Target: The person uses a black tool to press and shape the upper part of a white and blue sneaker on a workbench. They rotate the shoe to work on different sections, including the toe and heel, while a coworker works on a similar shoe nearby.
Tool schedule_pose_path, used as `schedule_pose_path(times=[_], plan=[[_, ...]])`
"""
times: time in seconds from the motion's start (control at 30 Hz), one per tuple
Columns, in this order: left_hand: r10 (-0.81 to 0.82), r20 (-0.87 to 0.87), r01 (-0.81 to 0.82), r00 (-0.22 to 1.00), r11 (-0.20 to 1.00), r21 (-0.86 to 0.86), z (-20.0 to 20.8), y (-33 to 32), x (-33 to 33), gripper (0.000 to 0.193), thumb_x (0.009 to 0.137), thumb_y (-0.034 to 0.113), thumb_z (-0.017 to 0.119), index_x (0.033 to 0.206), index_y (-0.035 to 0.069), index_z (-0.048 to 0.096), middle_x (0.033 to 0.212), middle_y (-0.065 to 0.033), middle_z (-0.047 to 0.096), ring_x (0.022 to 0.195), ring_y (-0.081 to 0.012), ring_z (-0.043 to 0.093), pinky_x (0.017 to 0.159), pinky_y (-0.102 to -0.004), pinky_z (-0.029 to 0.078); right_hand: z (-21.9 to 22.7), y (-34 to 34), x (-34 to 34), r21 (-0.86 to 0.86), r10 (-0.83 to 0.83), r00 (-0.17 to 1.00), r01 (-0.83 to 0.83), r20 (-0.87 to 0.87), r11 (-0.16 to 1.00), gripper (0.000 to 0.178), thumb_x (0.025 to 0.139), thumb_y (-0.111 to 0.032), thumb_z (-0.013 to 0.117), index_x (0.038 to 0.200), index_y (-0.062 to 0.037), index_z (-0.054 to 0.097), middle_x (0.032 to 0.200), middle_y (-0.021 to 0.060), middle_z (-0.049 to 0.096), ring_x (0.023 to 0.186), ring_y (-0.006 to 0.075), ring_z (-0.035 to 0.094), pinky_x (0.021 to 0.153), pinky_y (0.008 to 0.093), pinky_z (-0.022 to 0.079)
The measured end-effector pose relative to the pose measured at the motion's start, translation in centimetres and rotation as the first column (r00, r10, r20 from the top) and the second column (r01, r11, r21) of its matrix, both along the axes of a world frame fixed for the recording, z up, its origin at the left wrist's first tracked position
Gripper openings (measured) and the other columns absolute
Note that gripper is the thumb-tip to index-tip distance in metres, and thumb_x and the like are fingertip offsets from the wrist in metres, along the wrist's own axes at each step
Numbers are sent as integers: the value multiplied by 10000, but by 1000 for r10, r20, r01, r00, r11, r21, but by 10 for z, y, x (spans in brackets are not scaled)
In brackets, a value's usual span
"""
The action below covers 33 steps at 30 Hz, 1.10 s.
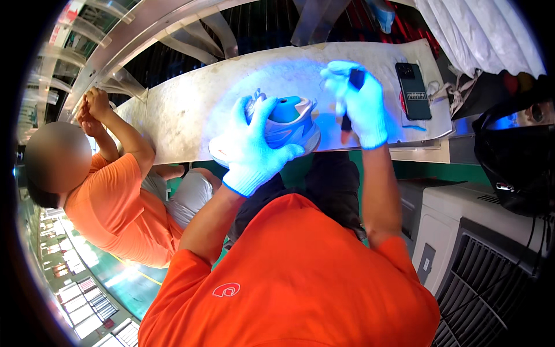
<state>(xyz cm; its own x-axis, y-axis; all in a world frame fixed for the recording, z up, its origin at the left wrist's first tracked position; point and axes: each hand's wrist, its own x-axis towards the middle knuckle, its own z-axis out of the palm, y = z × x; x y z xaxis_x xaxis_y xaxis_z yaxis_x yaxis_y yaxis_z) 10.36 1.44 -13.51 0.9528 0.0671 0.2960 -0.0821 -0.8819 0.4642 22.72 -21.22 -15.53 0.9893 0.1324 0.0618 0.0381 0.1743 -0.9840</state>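
My left hand (254,139), in a white knit glove lit blue, is closed around a light-coloured sneaker (289,134). The sneaker lies along the front edge of the bench, its teal-lined opening facing up and its laces partly under my fingers. To its right my right hand (361,104), also gloved, is raised above the bench and apart from the sneaker. Its fingers close around a slim black stick-shaped tool (347,122), which shows above and below the grip; its exact kind is unclear. Blue light spreads over both gloves and the sneaker.
A pale, stained bench (179,110) runs across in front of me. At its right lies a dark phone (414,92). On the left sits a co-worker in an orange shirt (124,214), hands raised. A black bag (511,156) hangs at right above a grey machine (457,225).
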Motion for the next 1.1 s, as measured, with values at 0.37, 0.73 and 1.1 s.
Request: schedule_pose_path(times=[0.37,0.73,1.1], plan=[[-9,39,9,999,1000,-3,11,-5,-7,1061,555,612,1041,1472,222,676,1532,-307,538,1292,-496,662,1026,-555,590,23,19,-30,-504,528,836,-524,-150,687,940,798,-172,926,1644,-105,521,1502,205,677,1366,351,671,1162,446,538],[-175,-117,175,978,984,-16,18,29,-8,1122,645,467,1007,1631,220,529,1618,-363,440,1438,-555,539,1135,-596,517,18,24,-16,-394,551,817,-569,-171,722,819,813,-76,875,1576,-58,578,1486,182,669,1381,308,640,1192,420,509],[-81,-212,110,974,986,129,14,21,-15,1165,651,525,982,1675,340,457,1645,-358,410,1413,-566,546,1126,-618,508,31,31,-32,-759,528,843,-409,-102,506,1328,675,-365,1024,1756,-134,288,1577,267,586,1439,450,607,1202,522,510]])
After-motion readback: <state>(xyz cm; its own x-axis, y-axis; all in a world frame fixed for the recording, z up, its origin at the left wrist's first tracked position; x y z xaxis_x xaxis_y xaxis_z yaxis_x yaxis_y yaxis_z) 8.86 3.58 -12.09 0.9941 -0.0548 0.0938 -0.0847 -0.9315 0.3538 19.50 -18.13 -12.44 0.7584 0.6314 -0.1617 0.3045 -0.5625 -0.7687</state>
